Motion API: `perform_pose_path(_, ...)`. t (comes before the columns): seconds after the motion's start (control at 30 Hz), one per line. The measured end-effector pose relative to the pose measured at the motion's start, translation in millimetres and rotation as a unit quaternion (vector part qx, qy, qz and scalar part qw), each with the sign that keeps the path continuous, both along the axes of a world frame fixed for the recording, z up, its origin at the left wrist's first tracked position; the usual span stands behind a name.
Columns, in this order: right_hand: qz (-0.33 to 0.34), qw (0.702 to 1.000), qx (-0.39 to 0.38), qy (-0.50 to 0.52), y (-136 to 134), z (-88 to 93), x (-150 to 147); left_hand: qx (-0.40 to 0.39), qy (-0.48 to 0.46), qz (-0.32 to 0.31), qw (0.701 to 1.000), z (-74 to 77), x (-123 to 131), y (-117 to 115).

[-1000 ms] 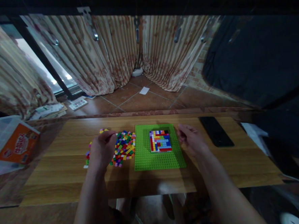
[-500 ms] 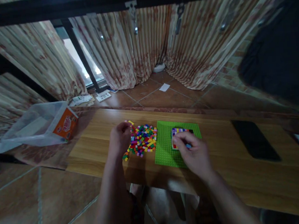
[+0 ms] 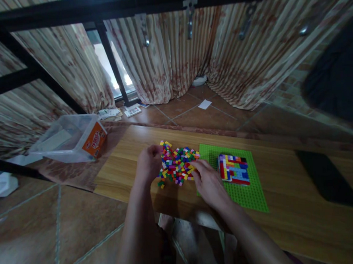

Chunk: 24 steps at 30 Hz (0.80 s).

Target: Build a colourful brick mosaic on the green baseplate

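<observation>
Small coloured bricks [image 3: 177,164] lie in a loose pile on the wooden table. My left hand [image 3: 150,161] is at the pile's left edge with thumb and fingers pinched; what they hold, if anything, is too small to name. Over the pile's right side, my right hand [image 3: 207,180] reaches with its fingertips closed at a yellow brick [image 3: 191,169]. Right of that hand, a block of multicoloured bricks [image 3: 234,169] stands on the green baseplate [image 3: 252,203], whose left part is partly covered by my right hand.
A dark flat slab [image 3: 329,178] lies on the table [image 3: 287,189] at the right. On the left stands a clear plastic box [image 3: 66,140] with an orange label. Curtains and a metal frame rise behind the table.
My right hand has left the brick block and moved left to the pile, uncovering the block. My left hand stays pinched by the pile. The whole view has shifted, with the table things further right.
</observation>
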State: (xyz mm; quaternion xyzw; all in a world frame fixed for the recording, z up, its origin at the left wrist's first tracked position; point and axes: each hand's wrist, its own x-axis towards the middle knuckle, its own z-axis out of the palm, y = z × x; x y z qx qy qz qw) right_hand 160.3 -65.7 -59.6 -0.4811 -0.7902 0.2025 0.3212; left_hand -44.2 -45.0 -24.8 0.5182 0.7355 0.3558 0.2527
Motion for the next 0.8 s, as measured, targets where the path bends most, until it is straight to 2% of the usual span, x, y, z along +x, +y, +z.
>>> perform_pose_path(0.2,0.026,1.0,-0.017,0.006,2,-4.3,-7,-0.028,0.062,-0.016,0.998,-3.6,-2,4)
perform_pose_path(0.3,0.054,0.998,-0.023,0.019,-1,-3.6,-7,-0.021,0.111,-0.054,0.992,-2.4,8,8)
perform_pose_path(0.43,0.065,0.997,-0.025,0.03,-2,-4.4,-6,-0.021,0.192,-0.133,0.972,-1.1,25,11)
perform_pose_path(0.57,0.06,0.997,-0.028,0.034,0,-4.7,-1,-0.02,0.277,-0.145,0.95,-5.2,36,13)
perform_pose_path(0.8,0.073,0.997,-0.027,0.019,-4,2.2,5,-0.015,0.294,-0.219,0.93,-10.2,35,18)
